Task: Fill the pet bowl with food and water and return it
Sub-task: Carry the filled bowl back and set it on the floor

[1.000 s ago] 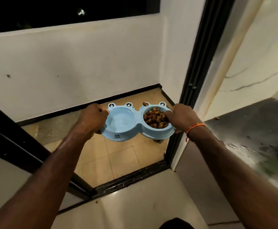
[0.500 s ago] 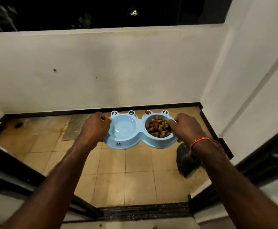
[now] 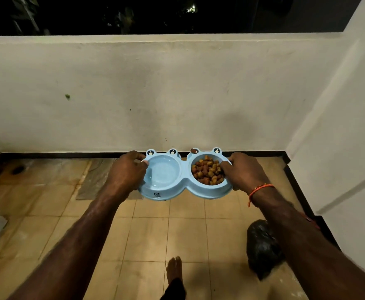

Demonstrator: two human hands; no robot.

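Both hands are closed on a light blue pet bowl, one at each end, holding it in the air at arm's length above a tiled floor. Left hand wraps the left end, thumb hooked over the rim and the fingers out of sight underneath. Right hand grips the right end the same way, thumb tip just inside the rim and touching the nearest pieces of food; an orange thread bracelet circles that wrist.

Between the hands, the bowl is a single moulded piece with two round wells and small cartoon eyes along the far edge. The well next to the right hand is heaped with brown kibble. The well next to the left hand looks glossy and pale; it appears to hold clear water, though the level is hard to read.

The bowl looks like stiff, smooth plastic, light in itself but weighted unevenly by its contents. It probably needs to stay level, since any tilt could slop water or roll kibble over the low rims. The two outer ends are the sensible places to hold.

Beyond the hands stands a white wall. Below the right forearm, a dark bag lies on the floor, and a bare foot shows beneath the bowl.
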